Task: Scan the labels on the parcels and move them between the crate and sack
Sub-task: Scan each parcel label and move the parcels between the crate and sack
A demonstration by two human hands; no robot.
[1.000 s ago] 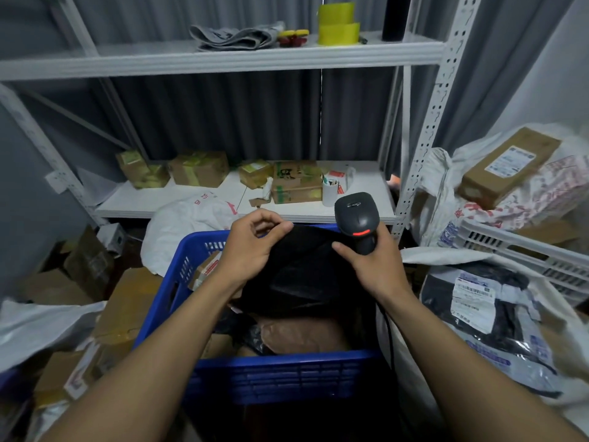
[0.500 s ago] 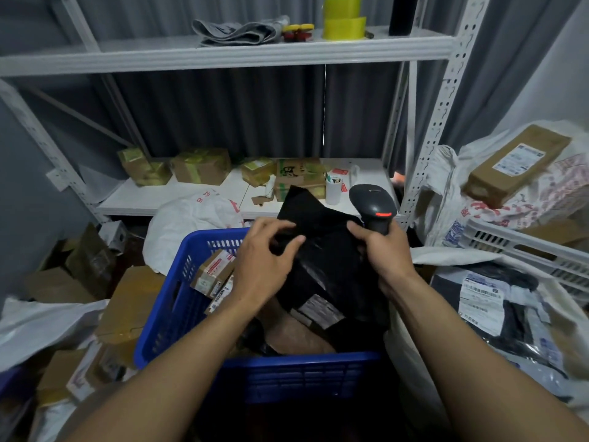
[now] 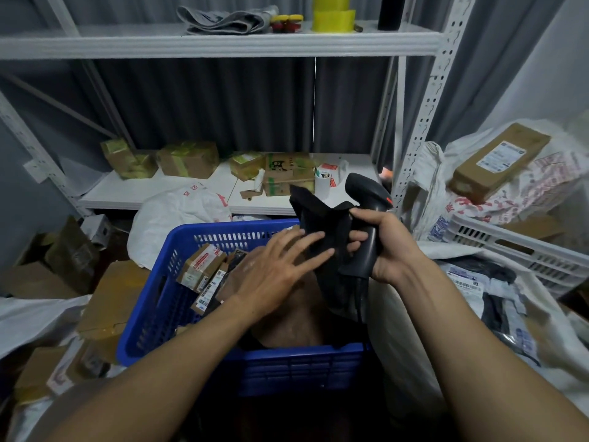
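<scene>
A blue plastic crate (image 3: 159, 301) stands in front of me with several parcels inside, among them small labelled brown boxes (image 3: 200, 266) and a brown bag. My right hand (image 3: 389, 247) grips a black barcode scanner (image 3: 366, 199) and also pinches a black poly-bag parcel (image 3: 331, 237) against its handle, over the crate's right side. My left hand (image 3: 274, 272) lies with straight, spread fingers on that black parcel. The white sack (image 3: 541, 330) lies open at the right with labelled black and white mailers (image 3: 468, 282) in it. No label shows on the held parcel.
White metal shelving (image 3: 424, 100) stands behind the crate, with taped boxes on its lower shelf (image 3: 146, 193). A white crate (image 3: 510, 247) and a long brown box (image 3: 500, 161) sit at the right. Cardboard boxes (image 3: 111, 304) and white bags crowd the floor at the left.
The black parcel has been lifted and swung to the right, now bunched against the scanner in my right hand. My left hand has let go its grip and flattened on the parcel.
</scene>
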